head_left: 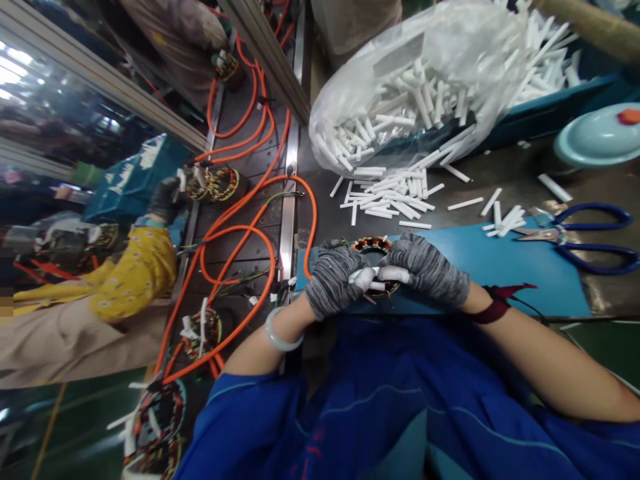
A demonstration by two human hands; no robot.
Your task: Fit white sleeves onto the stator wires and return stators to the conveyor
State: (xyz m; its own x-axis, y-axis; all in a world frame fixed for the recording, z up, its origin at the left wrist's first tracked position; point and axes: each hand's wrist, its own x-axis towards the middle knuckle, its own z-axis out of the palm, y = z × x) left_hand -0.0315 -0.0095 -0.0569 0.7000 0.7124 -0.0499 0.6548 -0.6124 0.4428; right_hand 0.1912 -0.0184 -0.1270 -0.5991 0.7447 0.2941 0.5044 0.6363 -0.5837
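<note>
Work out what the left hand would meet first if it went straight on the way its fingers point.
Going on, the left hand would probably meet the right hand first, its fingers close by at the wire-wound ring; depth there is hard to judge.

Bright upper-left glare, blurred stretched edges.

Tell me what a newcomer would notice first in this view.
Probably the clear plastic bag spilling short white tubes onto the bench at the top. Next, the thick orange cable looping down the left side, past wound copper coils. Then the two gray-gloved hands, left and right, at a coil ring over the blue mat.
</note>
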